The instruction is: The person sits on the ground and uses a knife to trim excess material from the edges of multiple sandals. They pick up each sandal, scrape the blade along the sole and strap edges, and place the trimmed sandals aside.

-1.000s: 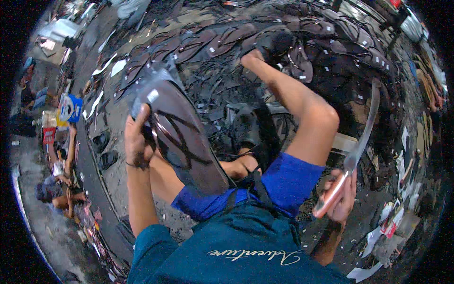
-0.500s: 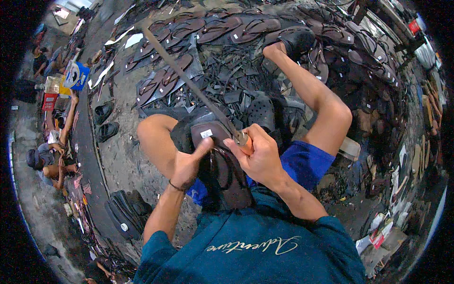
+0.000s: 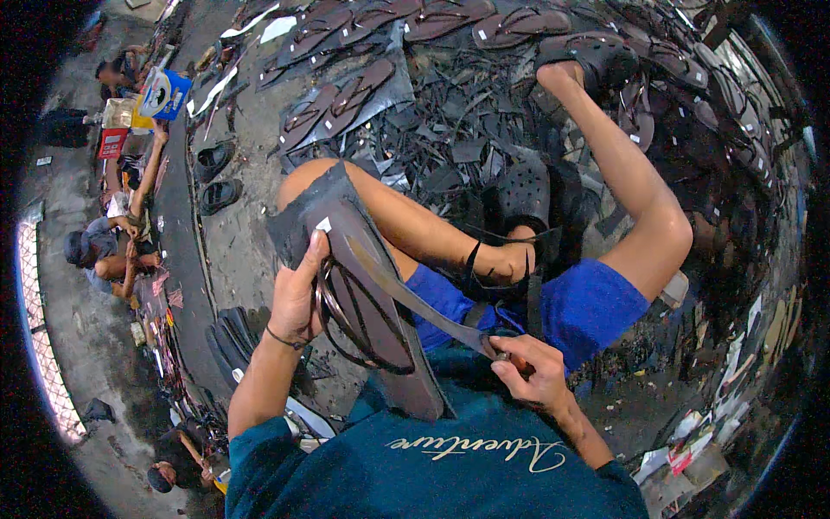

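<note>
My left hand (image 3: 298, 298) grips a brown flip-flop (image 3: 372, 303) by its side, the thumb on top near a small white label. The flip-flop slants over my lap, its heel end near my shirt. Rough-edged black rubber (image 3: 290, 232) sticks out past its toe end. In my right hand (image 3: 534, 372), the fingers are wrapped round the handle of a long knife (image 3: 437, 320). Its blade lies along the flip-flop's right edge, with the tip end near the toe. My right fingers hide most of the handle.
Black rubber scraps (image 3: 462, 130) cover the ground between my legs. Rows of finished-looking flip-flops (image 3: 519, 28) lie beyond, with another pair (image 3: 346, 99) on a dark sheet. Black sandals (image 3: 216, 160) stand at left. Another person (image 3: 112, 251) sits farther left.
The flip-flop has come up and leftward, its toe end raised with the rubber edge showing. The knife has swung from pointing far ahead to lying along the flip-flop; my right hand moved nearer and rightward.
</note>
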A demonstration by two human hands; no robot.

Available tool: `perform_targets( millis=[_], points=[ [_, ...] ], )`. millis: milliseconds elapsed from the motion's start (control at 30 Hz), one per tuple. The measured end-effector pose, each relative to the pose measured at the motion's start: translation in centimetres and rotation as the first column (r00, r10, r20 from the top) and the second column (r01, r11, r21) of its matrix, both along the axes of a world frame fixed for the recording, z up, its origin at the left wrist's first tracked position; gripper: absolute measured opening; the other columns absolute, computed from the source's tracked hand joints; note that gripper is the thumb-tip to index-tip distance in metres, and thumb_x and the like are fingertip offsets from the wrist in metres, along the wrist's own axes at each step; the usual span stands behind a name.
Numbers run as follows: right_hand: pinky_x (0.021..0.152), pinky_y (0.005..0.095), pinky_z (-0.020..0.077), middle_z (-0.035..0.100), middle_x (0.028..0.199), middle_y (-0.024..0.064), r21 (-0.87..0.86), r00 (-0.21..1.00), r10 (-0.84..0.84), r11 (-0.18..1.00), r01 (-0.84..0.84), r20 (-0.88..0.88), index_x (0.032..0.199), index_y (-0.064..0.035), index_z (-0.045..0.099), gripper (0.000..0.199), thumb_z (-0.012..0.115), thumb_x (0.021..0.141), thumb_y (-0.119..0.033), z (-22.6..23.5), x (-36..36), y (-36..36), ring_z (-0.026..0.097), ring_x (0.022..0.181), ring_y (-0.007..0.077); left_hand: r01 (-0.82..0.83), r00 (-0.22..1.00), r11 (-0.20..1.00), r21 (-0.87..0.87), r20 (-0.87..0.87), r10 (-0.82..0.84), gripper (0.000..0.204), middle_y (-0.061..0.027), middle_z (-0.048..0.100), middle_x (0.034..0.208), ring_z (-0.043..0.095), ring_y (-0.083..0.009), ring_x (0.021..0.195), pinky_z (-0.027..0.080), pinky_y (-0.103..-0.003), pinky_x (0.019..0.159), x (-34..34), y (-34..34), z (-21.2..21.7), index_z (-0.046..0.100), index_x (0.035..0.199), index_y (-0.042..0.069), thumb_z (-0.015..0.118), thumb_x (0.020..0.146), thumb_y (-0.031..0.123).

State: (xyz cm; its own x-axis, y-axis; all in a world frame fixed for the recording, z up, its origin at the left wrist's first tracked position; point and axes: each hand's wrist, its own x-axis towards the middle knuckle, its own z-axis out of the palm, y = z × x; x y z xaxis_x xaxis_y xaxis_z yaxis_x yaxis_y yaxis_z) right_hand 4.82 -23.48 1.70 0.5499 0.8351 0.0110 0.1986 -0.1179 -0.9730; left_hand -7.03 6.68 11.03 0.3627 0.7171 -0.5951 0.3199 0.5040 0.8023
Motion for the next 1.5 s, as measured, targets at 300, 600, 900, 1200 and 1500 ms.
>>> perform_targets(
  millis=[300,600,900,1200,1500],
  points=[
    [0.060,0.0342,0.0549,0.071,0.087,0.0159,-0.057,1.000,-0.019,0.998,0.021,0.023,0.115,-0.0029,0.069,0.031,0.074,0.086,-0.012,4.3,3.6,7.3,0.069,0.069,0.0230,0.283,0.958,0.954,0.098,-0.081,-0.276,0.044,-0.0027,0.061,0.118,0.057,-0.0190,0.105,0.045,-0.035,0.095,-0.9,-0.4,-1.3,0.057,0.128,0.003,0.065,0.096,0.032],
    [0.080,0.0320,0.0547,0.072,0.109,0.0149,0.202,0.982,-0.085,0.972,0.118,-0.167,0.120,-0.0045,0.067,0.027,0.062,0.096,-0.017,4.4,9.8,16.9,0.070,0.096,0.0203,0.465,0.869,0.814,0.348,-0.003,-0.495,0.060,-0.0061,0.062,0.122,0.059,-0.0190,0.113,0.045,-0.036,0.100,1.6,3.5,2.2,0.055,0.131,0.002,0.079,0.084,0.032],
    [0.063,0.0335,0.0534,0.071,0.085,0.0110,-0.065,0.975,0.223,0.973,-0.223,-0.006,0.111,-0.0052,0.072,0.032,0.078,0.080,-0.012,2.2,6.1,0.0,0.066,0.067,0.0221,0.607,0.783,0.777,0.165,0.041,-0.620,0.054,-0.0075,0.063,0.121,0.057,-0.0180,0.113,0.043,-0.036,0.101,-0.9,2.1,2.6,0.059,0.125,0.000,0.082,0.080,0.022],
    [0.056,0.0322,0.0503,0.067,0.078,0.0135,-0.136,0.948,0.317,0.940,-0.313,0.010,0.110,-0.0026,0.071,0.029,0.076,0.084,-0.014,7.1,8.5,4.4,0.063,0.061,0.0227,0.720,0.694,0.693,-0.038,0.041,-0.719,0.051,-0.0085,0.067,0.119,0.060,-0.0180,0.111,0.046,-0.036,0.100,0.3,0.0,2.9,0.062,0.123,0.001,0.084,0.079,0.013],
    [0.070,0.0261,0.0483,0.067,0.098,0.0113,0.270,0.942,0.310,0.925,-0.268,-0.125,0.136,0.0068,0.049,0.050,0.064,0.095,-0.016,6.5,6.9,11.0,0.063,0.081,0.0136,0.838,0.545,0.537,0.090,-0.134,-0.828,0.066,-0.0104,0.066,0.120,0.061,-0.0179,0.108,0.048,-0.034,0.096,3.4,1.7,8.0,0.059,0.125,0.001,0.091,0.070,0.017]
  ],
)
